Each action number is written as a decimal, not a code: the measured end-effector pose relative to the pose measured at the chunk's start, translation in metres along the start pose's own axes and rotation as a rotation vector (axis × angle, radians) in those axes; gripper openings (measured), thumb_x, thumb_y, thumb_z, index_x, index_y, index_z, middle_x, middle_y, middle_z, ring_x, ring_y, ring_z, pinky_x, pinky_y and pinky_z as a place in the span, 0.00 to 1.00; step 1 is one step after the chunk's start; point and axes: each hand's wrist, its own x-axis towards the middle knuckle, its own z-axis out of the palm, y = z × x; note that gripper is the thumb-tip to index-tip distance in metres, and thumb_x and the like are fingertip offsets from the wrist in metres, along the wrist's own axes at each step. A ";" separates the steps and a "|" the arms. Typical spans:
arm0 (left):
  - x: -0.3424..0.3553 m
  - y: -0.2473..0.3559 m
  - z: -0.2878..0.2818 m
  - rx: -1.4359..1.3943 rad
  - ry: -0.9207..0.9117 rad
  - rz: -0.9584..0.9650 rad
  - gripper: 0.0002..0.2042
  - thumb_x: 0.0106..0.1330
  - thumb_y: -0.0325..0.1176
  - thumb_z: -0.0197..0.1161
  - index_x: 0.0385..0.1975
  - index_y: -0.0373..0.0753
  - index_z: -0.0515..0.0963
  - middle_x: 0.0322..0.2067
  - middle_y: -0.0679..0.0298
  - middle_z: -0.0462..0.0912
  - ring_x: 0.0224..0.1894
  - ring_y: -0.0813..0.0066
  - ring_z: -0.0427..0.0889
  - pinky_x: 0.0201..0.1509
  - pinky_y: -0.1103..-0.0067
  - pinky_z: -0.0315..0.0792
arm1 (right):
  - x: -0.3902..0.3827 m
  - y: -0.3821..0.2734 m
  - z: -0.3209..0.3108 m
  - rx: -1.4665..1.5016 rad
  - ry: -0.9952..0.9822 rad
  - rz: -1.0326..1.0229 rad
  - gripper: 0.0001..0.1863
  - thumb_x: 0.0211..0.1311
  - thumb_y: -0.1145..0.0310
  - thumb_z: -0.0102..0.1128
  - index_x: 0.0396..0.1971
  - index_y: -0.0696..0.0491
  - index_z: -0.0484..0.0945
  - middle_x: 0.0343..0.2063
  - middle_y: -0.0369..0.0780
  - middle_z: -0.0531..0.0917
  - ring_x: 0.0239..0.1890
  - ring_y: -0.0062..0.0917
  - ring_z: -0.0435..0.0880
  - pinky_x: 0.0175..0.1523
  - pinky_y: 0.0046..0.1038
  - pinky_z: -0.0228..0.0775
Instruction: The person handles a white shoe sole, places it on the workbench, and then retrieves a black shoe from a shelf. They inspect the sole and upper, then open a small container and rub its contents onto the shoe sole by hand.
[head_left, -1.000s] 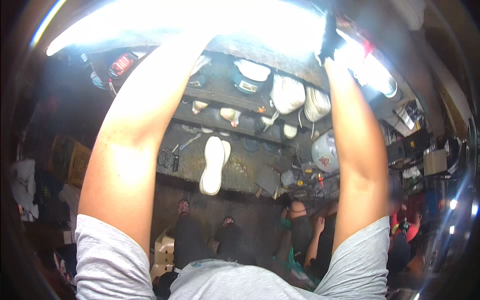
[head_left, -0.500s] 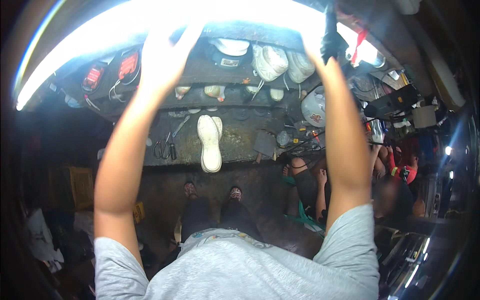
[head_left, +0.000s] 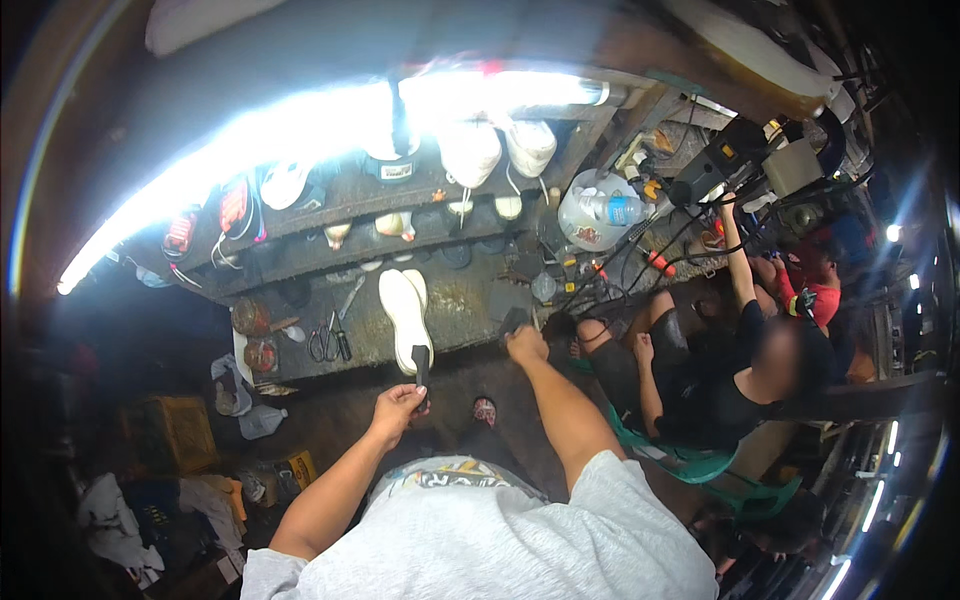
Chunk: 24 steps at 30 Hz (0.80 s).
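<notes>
While a bright strip light (head_left: pixel 300 150) glares across the top, a dark workbench (head_left: pixel 460 310) runs below it, seen from above by the person standing at its front edge. A second person (head_left: pixel 730 380) in black sits on a green chair (head_left: pixel 690 460) to the right, one arm raised toward the cluttered bench end. White shoes (head_left: pixel 500 145) hang on the shelf under the light, with a clear plastic jug (head_left: pixel 595 210) beside them. A long white sole (head_left: pixel 405 318) lies flat on the bench, toe pointing away. The left hand (head_left: pixel 397 408) is closed around a small dark tool (head_left: pixel 421 362), which stands up from the fist with its tip just at the near end of the sole. The right hand (head_left: pixel 525 342) rests at the bench edge, fingers curled over something dark; what it is cannot be made out. Scissors (head_left: pixel 322 343) lie left of the sole, and a round tin (head_left: pixel 248 316) sits further left.
</notes>
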 end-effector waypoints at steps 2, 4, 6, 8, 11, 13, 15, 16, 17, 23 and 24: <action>0.000 0.013 0.008 0.011 0.022 0.076 0.11 0.71 0.34 0.67 0.43 0.33 0.79 0.33 0.64 0.84 0.33 0.76 0.84 0.41 0.79 0.82 | 0.037 -0.010 -0.027 -0.037 0.016 0.040 0.23 0.64 0.46 0.64 0.49 0.49 0.85 0.52 0.47 0.85 0.57 0.44 0.83 0.58 0.43 0.77; 0.000 0.023 0.016 -0.024 0.031 0.158 0.11 0.70 0.32 0.68 0.45 0.31 0.78 0.32 0.65 0.84 0.33 0.78 0.84 0.40 0.80 0.80 | 0.054 -0.009 -0.047 -0.012 0.025 0.007 0.25 0.63 0.48 0.66 0.50 0.52 0.84 0.52 0.50 0.84 0.56 0.46 0.83 0.58 0.44 0.76; -0.001 0.025 0.025 -0.020 0.064 0.177 0.12 0.70 0.32 0.68 0.45 0.31 0.79 0.33 0.64 0.85 0.34 0.78 0.84 0.40 0.80 0.80 | 0.060 -0.005 -0.053 0.052 0.058 -0.014 0.24 0.62 0.50 0.68 0.49 0.53 0.84 0.51 0.50 0.85 0.55 0.46 0.83 0.58 0.43 0.76; -0.004 0.018 0.033 -0.037 0.050 0.217 0.14 0.70 0.34 0.69 0.47 0.31 0.79 0.36 0.62 0.85 0.36 0.77 0.85 0.43 0.79 0.81 | 0.055 0.004 -0.050 0.098 0.093 -0.019 0.22 0.61 0.52 0.70 0.47 0.52 0.85 0.50 0.49 0.85 0.55 0.45 0.84 0.58 0.43 0.76; -0.010 -0.002 0.044 0.121 0.097 0.194 0.15 0.69 0.35 0.70 0.48 0.31 0.79 0.38 0.62 0.85 0.37 0.76 0.85 0.44 0.79 0.81 | 0.048 0.016 -0.042 0.289 -0.004 -0.049 0.16 0.62 0.58 0.70 0.44 0.51 0.87 0.49 0.50 0.86 0.55 0.45 0.84 0.58 0.43 0.77; -0.011 -0.017 0.053 0.066 0.102 0.135 0.16 0.68 0.37 0.71 0.48 0.32 0.78 0.37 0.62 0.85 0.36 0.76 0.85 0.41 0.79 0.79 | 0.051 0.015 -0.041 0.371 0.078 -0.129 0.16 0.61 0.56 0.70 0.45 0.48 0.88 0.49 0.49 0.86 0.54 0.46 0.84 0.58 0.43 0.76; -0.010 -0.029 0.061 0.078 0.121 0.093 0.16 0.69 0.37 0.70 0.47 0.33 0.78 0.37 0.63 0.84 0.35 0.73 0.84 0.40 0.76 0.81 | 0.060 0.009 -0.045 0.479 0.226 -0.167 0.18 0.60 0.54 0.71 0.45 0.47 0.88 0.47 0.48 0.87 0.53 0.44 0.85 0.59 0.42 0.75; -0.008 -0.033 0.065 0.109 0.144 0.064 0.17 0.68 0.37 0.71 0.48 0.33 0.79 0.37 0.62 0.84 0.36 0.73 0.84 0.39 0.75 0.81 | 0.064 0.006 -0.046 0.474 0.370 -0.214 0.20 0.61 0.52 0.69 0.48 0.47 0.87 0.45 0.48 0.87 0.51 0.44 0.85 0.57 0.42 0.76; -0.006 -0.035 0.070 0.154 0.131 0.064 0.17 0.67 0.37 0.72 0.49 0.33 0.79 0.38 0.62 0.84 0.36 0.73 0.84 0.39 0.75 0.81 | 0.068 0.004 -0.048 0.438 0.380 -0.220 0.20 0.61 0.51 0.68 0.48 0.47 0.87 0.44 0.48 0.87 0.50 0.44 0.85 0.56 0.42 0.76; 0.043 -0.010 0.117 0.230 0.063 0.049 0.25 0.68 0.44 0.71 0.54 0.30 0.76 0.42 0.59 0.83 0.38 0.70 0.85 0.39 0.73 0.82 | 0.057 0.060 -0.027 0.539 0.191 -0.370 0.19 0.64 0.52 0.62 0.40 0.53 0.85 0.35 0.50 0.87 0.42 0.45 0.87 0.47 0.41 0.78; 0.058 -0.001 0.128 0.262 0.056 0.026 0.27 0.68 0.44 0.71 0.57 0.30 0.74 0.43 0.59 0.83 0.38 0.69 0.85 0.39 0.73 0.82 | 0.048 0.083 -0.016 0.504 0.131 -0.395 0.17 0.65 0.54 0.61 0.40 0.52 0.87 0.37 0.49 0.88 0.43 0.47 0.87 0.48 0.40 0.78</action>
